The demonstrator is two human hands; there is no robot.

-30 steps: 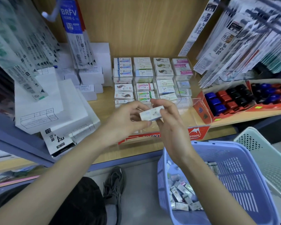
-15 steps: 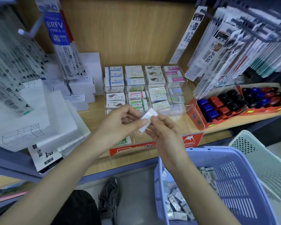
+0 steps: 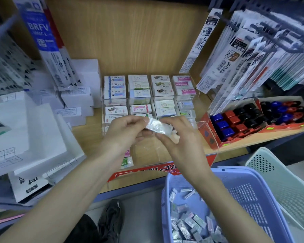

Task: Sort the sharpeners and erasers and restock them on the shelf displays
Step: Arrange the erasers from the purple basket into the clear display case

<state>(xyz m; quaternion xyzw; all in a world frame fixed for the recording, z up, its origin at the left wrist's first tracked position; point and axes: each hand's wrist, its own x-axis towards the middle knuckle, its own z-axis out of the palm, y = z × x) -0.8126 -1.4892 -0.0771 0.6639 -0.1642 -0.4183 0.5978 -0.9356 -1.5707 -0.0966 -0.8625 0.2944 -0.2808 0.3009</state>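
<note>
A small wrapped white eraser [image 3: 158, 128] is held between both hands over the front of the clear eraser display [image 3: 206, 122]. My left hand [image 3: 125, 135] pinches its left end and my right hand [image 3: 180, 142] pinches its right end. Behind them, the display's compartments hold stacked boxed erasers [image 3: 148, 92]. Red cardboard trays [image 3: 209, 137] to the right hold blue, red and black sharpeners [image 3: 235, 118]. A lilac basket [image 3: 249, 195] below my right forearm holds several loose wrapped erasers [image 3: 188, 225].
White boxes [image 3: 77, 97] and flat white cartons [image 3: 30, 137] fill the shelf's left side. Hanging refill packs [image 3: 253, 55] crowd the upper right and upper left. A pale green basket [image 3: 286, 183] stands at the right. A dark shoe [image 3: 111, 220] is on the floor.
Both hands have turned the eraser from edge-on to lying sideways between them. The view has dropped and moved closer to the shelf.
</note>
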